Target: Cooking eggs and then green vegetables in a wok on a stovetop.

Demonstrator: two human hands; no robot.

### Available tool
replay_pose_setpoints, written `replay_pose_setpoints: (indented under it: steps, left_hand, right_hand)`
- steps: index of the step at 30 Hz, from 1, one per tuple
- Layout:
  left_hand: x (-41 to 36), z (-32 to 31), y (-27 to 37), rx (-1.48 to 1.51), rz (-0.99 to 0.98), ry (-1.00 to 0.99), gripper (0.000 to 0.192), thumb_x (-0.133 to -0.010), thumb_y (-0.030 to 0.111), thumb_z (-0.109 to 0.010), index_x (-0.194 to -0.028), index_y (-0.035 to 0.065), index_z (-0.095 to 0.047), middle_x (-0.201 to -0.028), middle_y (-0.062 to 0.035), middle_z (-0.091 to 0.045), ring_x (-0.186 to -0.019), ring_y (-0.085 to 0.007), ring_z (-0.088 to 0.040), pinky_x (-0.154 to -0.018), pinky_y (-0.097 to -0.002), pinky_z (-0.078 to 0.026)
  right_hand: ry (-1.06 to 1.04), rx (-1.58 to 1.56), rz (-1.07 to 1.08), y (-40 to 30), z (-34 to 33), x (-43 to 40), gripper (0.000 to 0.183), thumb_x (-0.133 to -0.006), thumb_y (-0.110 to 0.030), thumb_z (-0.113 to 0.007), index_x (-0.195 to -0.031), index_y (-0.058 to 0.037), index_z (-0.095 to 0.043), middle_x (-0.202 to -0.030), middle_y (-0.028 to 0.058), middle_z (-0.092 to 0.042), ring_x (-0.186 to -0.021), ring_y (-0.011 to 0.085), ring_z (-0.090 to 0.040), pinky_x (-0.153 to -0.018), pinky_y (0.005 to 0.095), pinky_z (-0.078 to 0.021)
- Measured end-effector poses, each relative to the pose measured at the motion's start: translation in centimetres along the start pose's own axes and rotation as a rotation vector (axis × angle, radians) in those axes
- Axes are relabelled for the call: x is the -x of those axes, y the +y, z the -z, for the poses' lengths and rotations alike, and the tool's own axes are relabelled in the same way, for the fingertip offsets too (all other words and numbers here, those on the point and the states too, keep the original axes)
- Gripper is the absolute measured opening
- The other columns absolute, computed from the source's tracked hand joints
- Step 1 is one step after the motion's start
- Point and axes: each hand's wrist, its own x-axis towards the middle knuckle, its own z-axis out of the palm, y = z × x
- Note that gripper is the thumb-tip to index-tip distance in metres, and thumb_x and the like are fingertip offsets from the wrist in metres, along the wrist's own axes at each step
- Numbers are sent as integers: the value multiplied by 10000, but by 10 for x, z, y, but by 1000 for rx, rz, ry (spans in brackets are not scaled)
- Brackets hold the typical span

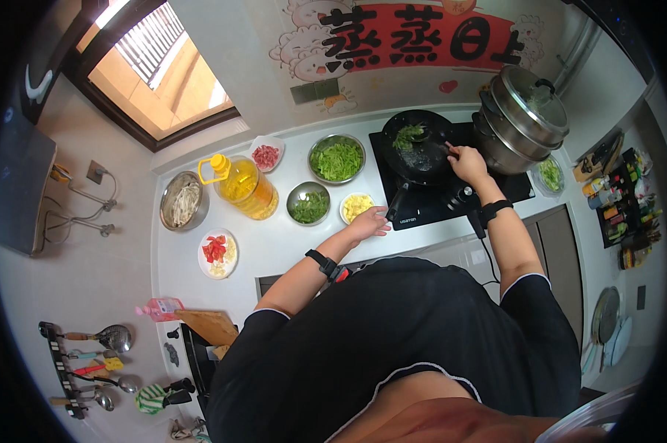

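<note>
A black wok (429, 160) sits on the black cooktop (416, 217), with green vegetables (409, 136) at its far left side and a metal ladle or spoon head among them. My right hand (468, 164) is closed on the end of a utensil handle over the wok's right side; most of the utensil is hard to make out. My left hand (370, 223) is beside the wok handle (398, 202), fingers apart, just left of its end. Close by that hand is a small bowl of yellow pieces (358, 207).
Stacked steamer pots (519, 124) stand right of the wok. To the left are bowls of cut greens (338, 159) and chopped herbs (309, 204), diced meat (266, 157), an oil jug (245, 188), mushrooms (185, 202) and a plate of tomato and garlic (217, 253).
</note>
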Motion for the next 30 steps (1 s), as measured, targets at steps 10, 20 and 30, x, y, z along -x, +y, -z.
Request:
replay_pose_setpoints:
  steps: [10, 20, 30]
  left_hand:
    - [-10, -2, -8, -16, -12, 0, 512, -1003, 57, -509, -1491, 32, -355, -1184, -119, -578, -1091, -220, -653, -905, -333, -574]
    - [-20, -25, 15, -679, -449, 177, 415, -998, 148, -571, -1362, -33, -490, -1175, -137, -630, -1060, -200, -656, -848, -302, -542]
    - [-92, -72, 30, 618, 78, -162, 323, -1066, 311, -452, -1061, 9, -566, -929, -145, -677, -786, -261, -686, -719, -393, -576]
  right_hand:
    - [-29, 27, -79, -2, -6, 11, 315, -842, -261, -723, -1077, -52, -739, -950, 205, -717, -935, 384, -687, -845, 441, -549]
    - [-221, -79, -55, -8, 3, 78, 320, -870, -217, -690, -1119, -17, -696, -1004, 229, -707, -954, 390, -686, -845, 433, -545]
    - [-480, -198, 13, -69, 1, 79, 411, -1016, -291, -508, -844, 31, -696, -899, 227, -695, -760, 381, -664, -681, 451, -514]
